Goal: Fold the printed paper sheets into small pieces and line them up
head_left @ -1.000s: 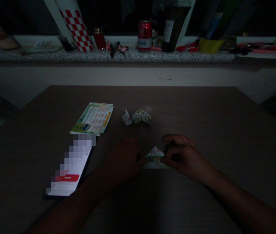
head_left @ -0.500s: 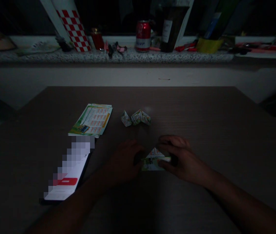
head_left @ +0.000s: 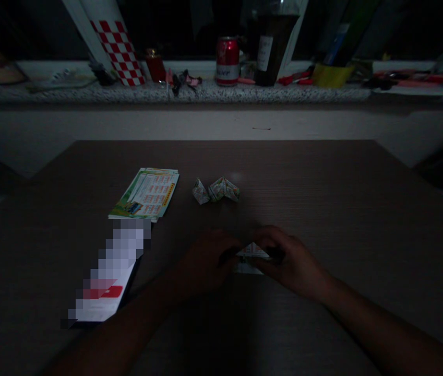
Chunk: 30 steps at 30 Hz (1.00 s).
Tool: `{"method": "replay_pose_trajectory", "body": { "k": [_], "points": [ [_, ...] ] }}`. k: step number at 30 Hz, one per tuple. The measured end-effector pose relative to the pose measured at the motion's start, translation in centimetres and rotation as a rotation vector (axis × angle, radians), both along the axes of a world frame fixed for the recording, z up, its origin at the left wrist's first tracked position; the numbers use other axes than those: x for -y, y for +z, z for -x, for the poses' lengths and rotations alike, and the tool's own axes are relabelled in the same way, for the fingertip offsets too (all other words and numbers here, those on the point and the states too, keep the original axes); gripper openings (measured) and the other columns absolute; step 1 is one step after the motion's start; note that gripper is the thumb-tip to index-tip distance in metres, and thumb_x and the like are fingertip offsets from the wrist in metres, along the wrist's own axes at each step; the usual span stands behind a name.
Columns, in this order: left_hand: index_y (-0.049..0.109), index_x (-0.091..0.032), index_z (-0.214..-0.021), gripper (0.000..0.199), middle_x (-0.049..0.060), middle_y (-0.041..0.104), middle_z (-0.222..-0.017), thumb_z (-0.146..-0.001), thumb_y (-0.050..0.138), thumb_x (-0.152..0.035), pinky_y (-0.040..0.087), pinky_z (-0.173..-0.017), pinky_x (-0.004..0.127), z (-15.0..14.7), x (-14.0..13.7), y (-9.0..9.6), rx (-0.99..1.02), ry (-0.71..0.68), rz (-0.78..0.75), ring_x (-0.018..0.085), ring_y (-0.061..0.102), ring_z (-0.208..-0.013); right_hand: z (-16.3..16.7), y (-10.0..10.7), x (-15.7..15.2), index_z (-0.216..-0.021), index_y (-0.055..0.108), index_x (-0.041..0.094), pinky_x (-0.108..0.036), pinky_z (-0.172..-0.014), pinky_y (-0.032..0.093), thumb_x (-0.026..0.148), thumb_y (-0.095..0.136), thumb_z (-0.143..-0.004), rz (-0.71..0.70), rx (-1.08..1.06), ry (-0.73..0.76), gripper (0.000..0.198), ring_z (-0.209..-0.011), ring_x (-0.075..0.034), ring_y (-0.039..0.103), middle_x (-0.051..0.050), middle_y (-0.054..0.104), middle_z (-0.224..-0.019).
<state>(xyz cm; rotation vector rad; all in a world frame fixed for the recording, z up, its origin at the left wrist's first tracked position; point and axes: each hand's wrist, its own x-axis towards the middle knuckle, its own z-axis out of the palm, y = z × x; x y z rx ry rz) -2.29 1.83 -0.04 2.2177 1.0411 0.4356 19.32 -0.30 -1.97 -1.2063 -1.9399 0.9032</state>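
Pinching one end of the folded paper (head_left: pixel 248 268), right of the phone (head_left: pixel 112 288), your right hand (head_left: pixel 297 263) grips; your left hand (head_left: pixel 207 259) is too shadowed to tell. Expect light, easily creased paper: hold its edges.

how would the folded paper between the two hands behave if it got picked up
The folded paper is probably very light, since it looks like one small, thin piece. Its pointed top and straight lower band suggest creases, which may stiffen it a little. It looks flat rather than rounded, so rolling seems unlikely.
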Motion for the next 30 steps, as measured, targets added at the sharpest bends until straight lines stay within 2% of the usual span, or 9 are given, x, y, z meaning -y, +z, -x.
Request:
{"method": "replay_pose_trajectory", "body": {
  "k": [3,5,7,9,18,25,30],
  "points": [
    [0.064,-0.02,-0.098,0.015,0.001,0.067,-0.093,-0.085,0.057,-0.02,0.046,-0.079,0.029,0.0,-0.1,0.3,0.112,0.099,0.117,0.017,0.06,-0.087,0.2,-0.2,0.1,-0.104,0.052,0.023,-0.028,-0.067,0.052,0.022,0.067,-0.08,0.137,-0.235,-0.038,0.029,-0.074,-0.015,0.065,0.0,0.068,-0.082],
    [0.064,-0.02,-0.094,0.012,0.0,0.068,-0.089,-0.085,0.058,-0.022,0.047,-0.073,0.026,0.0,-0.1,0.7,0.198,0.208,0.173,0.015,0.062,-0.082,0.3,0.0,0.1,-0.103,0.052,0.023,-0.026,-0.064,0.052,0.024,0.07,-0.078,0.175,-0.352,-0.105,0.031,-0.069,-0.014,0.065,0.002,0.068,-0.076],
    [0.065,-0.019,-0.087,0.008,-0.001,0.068,-0.084,-0.083,0.059,-0.022,0.047,-0.069,0.024,0.1,0.0,1.0,0.239,0.28,0.166,0.014,0.062,-0.077,0.4,0.3,0.1,-0.099,0.053,0.022,-0.025,-0.06,0.052,0.025,0.072,-0.075,0.189,-0.421,-0.162,0.031,-0.064,-0.014,0.065,0.002,0.067,-0.072],
    [0.066,-0.019,-0.082,0.006,-0.001,0.067,-0.08,-0.082,0.06,-0.021,0.046,-0.068,0.024,0.1,0.1,1.2,0.24,0.294,0.132,0.014,0.061,-0.074,0.4,0.6,0.1,-0.096,0.053,0.022,-0.024,-0.059,0.052,0.026,0.073,-0.074,0.185,-0.457,-0.195,0.029,-0.063,-0.013,0.065,0.002,0.068,-0.07],
    [0.071,-0.021,-0.088,0.011,0.0,0.07,-0.085,-0.081,0.062,-0.023,0.047,-0.073,0.027,0.0,0.3,1.5,0.252,0.301,0.1,0.014,0.063,-0.078,0.6,1.4,0.3,-0.08,0.055,0.022,-0.023,-0.053,0.052,0.024,0.075,-0.07,0.051,-0.459,-0.335,0.022,-0.059,-0.014,0.065,0.002,0.068,-0.067],
    [0.071,-0.019,-0.082,0.011,-0.001,0.069,-0.075,-0.076,0.068,-0.029,0.045,-0.062,0.024,-0.6,0.8,1.6,0.234,0.355,0.273,0.015,0.061,-0.071,0.6,1.1,0.5,-0.076,0.055,0.022,-0.022,-0.048,0.048,0.026,0.076,-0.07,-0.008,-0.41,-0.351,0.022,-0.055,-0.013,0.061,0.002,0.065,-0.063],
    [0.069,-0.018,-0.077,0.012,-0.002,0.066,-0.072,-0.08,0.065,-0.029,0.042,-0.062,0.022,-0.6,0.9,1.0,0.292,0.317,0.316,0.013,0.059,-0.069,0.8,1.1,0.4,-0.075,0.056,0.022,-0.02,-0.048,0.045,0.022,0.076,-0.07,-0.066,-0.377,-0.34,0.021,-0.055,-0.011,0.056,0.004,0.06,-0.062]
  ]
}}
